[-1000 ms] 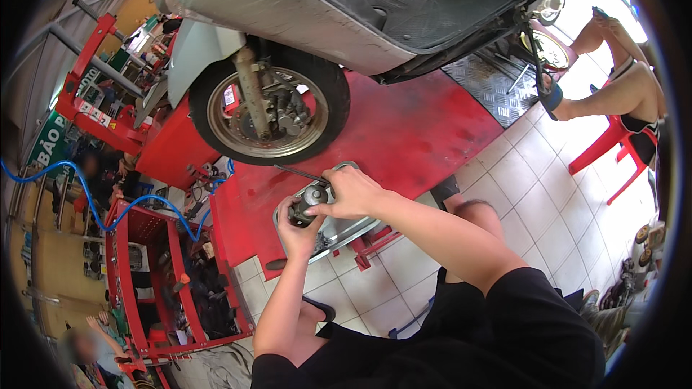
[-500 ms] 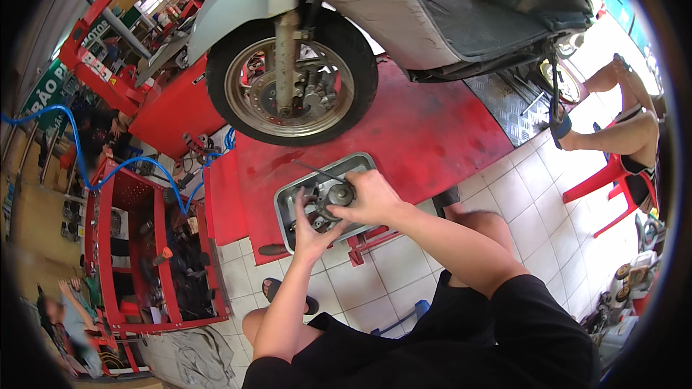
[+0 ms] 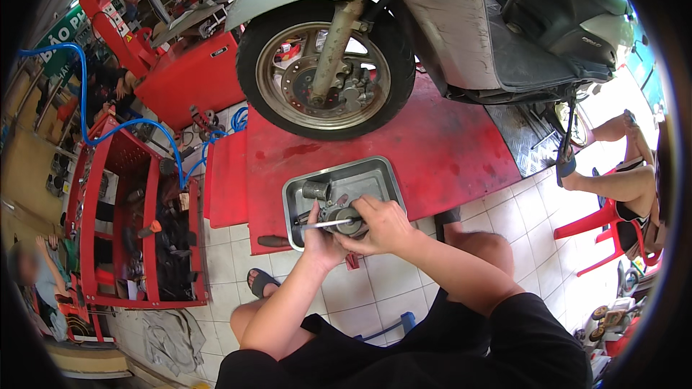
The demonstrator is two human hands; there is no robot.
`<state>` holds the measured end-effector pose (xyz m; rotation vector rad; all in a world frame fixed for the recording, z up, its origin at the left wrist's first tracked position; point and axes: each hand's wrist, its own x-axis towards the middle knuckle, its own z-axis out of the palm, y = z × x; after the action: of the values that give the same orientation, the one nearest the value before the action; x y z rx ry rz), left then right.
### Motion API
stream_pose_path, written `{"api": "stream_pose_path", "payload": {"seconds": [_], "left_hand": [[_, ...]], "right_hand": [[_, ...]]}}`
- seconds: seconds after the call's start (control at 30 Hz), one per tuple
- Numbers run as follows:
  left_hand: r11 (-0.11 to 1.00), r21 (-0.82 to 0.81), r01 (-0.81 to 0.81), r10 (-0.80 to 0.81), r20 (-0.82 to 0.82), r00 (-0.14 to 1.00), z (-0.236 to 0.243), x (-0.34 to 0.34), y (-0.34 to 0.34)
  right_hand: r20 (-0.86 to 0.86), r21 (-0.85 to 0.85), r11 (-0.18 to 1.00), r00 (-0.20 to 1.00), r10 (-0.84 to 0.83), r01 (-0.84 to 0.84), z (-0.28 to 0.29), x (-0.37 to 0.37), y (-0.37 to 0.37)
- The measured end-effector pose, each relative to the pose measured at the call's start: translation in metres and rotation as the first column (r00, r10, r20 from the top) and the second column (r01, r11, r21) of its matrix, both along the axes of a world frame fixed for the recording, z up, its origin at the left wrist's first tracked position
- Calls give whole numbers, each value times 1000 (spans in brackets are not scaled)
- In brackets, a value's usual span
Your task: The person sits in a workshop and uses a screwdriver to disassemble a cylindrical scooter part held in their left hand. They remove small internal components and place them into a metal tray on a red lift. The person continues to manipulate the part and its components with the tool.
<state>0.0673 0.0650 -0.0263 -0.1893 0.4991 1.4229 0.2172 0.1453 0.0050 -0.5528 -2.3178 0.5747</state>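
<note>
Over the near side of a metal tray (image 3: 393, 173), both hands are closed around a round grey metal engine part (image 3: 347, 222). My left hand (image 3: 322, 243) cups it from the left and below. My right hand (image 3: 382, 225) grips its right side, fingers curled over the top. A slim, shiny metal rod (image 3: 321, 225) crosses over the part and points left; its right end is at my right fingers, and which hand bears it I cannot make out. In the tray, just beyond my left hand, is a dark grey metal cylinder (image 3: 316, 189). Other small parts there are partly hidden by my hands.
The tray rests on a red lift platform (image 3: 461, 144), beneath a scooter's front wheel (image 3: 324, 79). A dark handle (image 3: 274, 241) lies left of the tray. To the left stands a red tool cart (image 3: 155, 238) with a blue hose (image 3: 137, 122). Someone's legs (image 3: 613, 187) show at right, near a red stool (image 3: 587, 225).
My hands have brought the engine part slightly nearer to me. The rod has swung from pointing away-left to lying nearly level across the part. The cylinder in the tray shows more clearly. The view has shifted.
</note>
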Motion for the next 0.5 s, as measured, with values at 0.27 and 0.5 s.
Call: {"api": "stream_pose_path", "payload": {"seconds": [0.27, 0.5], "left_hand": [[996, 63, 70, -53, -234, 971, -8, -13, 3], [998, -32, -46, 39, -200, 979, -12, -8, 5]], "right_hand": [[-1, -15, 1000, 1000, 26, -26, 1, -2, 1], [-34, -122, 992, 999, -15, 11, -4, -8, 2]]}}
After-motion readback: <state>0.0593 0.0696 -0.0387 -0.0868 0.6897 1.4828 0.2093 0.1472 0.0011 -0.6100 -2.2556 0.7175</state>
